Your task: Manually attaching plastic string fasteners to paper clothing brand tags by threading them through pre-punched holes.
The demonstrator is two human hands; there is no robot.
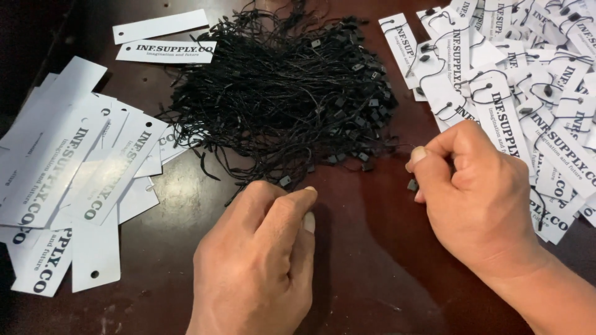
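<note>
Dark brown table (366, 248): polished wood look, glossy, scuffed lower left. White tags (74, 167) left and upper right: smooth matt card. Black strings (285, 93) upper centre: thin matt cord, small plastic locks.

Dark reddish-brown glossy tabletop (360, 248), soft light sheen on it, scuffed near the lower edge.

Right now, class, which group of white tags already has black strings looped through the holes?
The pile of white tags at the right, beside the right hand. The left stack shows empty holes, and the string bundle lies between them.
</note>
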